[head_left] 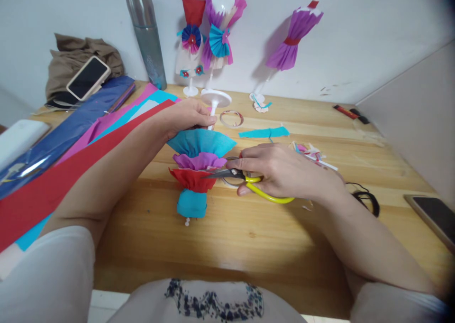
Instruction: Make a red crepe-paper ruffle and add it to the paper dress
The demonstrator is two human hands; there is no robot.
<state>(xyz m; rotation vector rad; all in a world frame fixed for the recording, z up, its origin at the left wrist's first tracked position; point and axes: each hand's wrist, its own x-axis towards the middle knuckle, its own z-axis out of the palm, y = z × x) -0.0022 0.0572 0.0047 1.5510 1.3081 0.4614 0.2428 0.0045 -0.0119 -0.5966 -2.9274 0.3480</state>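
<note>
My left hand [192,114] grips the white stem of a small dress-form stand [215,97], which is held upside down with its round base up. Crepe paper ruffles dress the form: a blue layer [202,142], a purple layer [199,161] and a red layer [194,179], with a blue band [192,203] at the lower end. In my right hand [280,169] is a pair of scissors [272,195] with yellow handles. Their dark blades lie against the red ruffle's upper edge and look nearly closed.
Three dressed forms, including a purple one [295,33], stand along the wall beside a flask [146,38]. Crepe paper sheets [88,157] lie left. Tape rolls [232,118], a blue strip [263,133] and paper scraps [313,151] are on the table. A phone [432,216] lies right.
</note>
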